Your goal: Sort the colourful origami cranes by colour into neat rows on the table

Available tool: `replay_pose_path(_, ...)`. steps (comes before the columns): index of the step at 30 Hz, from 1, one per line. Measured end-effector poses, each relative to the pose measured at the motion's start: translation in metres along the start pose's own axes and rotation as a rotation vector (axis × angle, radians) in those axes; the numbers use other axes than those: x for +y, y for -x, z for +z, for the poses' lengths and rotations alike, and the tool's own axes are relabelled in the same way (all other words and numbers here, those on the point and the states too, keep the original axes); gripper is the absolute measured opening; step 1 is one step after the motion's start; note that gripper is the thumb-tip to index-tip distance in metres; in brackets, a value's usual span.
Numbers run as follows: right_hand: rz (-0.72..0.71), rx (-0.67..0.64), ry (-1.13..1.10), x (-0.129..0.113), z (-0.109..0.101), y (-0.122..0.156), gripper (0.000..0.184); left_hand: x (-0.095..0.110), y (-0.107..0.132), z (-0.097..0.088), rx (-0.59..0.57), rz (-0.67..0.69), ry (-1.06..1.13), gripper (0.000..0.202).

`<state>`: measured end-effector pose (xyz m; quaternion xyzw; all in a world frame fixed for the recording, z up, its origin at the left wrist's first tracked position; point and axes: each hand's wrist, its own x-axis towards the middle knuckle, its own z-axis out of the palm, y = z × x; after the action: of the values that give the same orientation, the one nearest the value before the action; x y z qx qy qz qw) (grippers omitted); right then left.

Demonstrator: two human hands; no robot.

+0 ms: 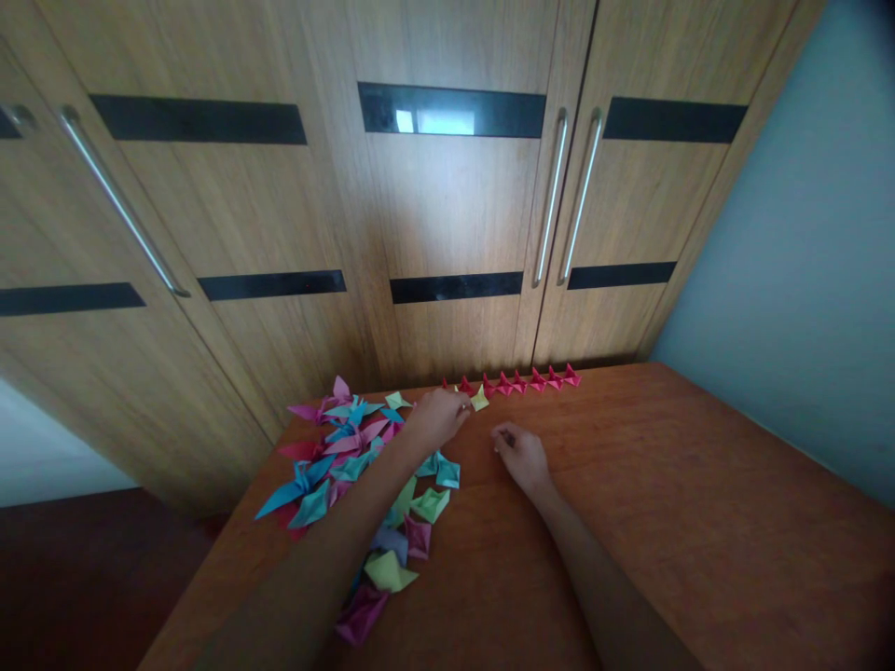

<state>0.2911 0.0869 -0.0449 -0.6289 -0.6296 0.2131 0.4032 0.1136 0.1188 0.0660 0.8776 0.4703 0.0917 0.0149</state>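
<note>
At the back of the table my left hand (pixel 440 417) is closed in a pinch on a small yellow paper boat, which shows only as a sliver behind the fingers. Just right of the fingertips stands another yellow paper boat (pixel 479 399). Behind them runs a row of red paper boats (pixel 520 382), its left end partly hidden by the hand. My right hand (pixel 523 455) rests near the table's middle with its fingers curled and nothing visible in them. Under and beside my left forearm lies a pile of colourful folded paper pieces, including a blue paper crane (pixel 300 483).
Loose paper boats, among them a pale yellow one (pixel 390 571) and a magenta one (pixel 362 613), trail toward the front of the wooden table (pixel 629 485). A wooden wardrobe (pixel 454 205) with metal handles stands behind the table. At the right is a wall (pixel 790 280).
</note>
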Motion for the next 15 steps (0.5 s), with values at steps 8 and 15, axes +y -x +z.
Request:
replay_pose_path(8,-0.019,-0.016,0.02,0.0,-0.001,0.002,0.018,-0.023,0.091,-0.027,-0.095,0.136,0.107,0.014)
replay_pose_path(15,-0.028,-0.029,0.025,0.004,0.001,0.002,0.018,-0.041,0.13,-0.02,-0.051,-0.084,0.026,0.02)
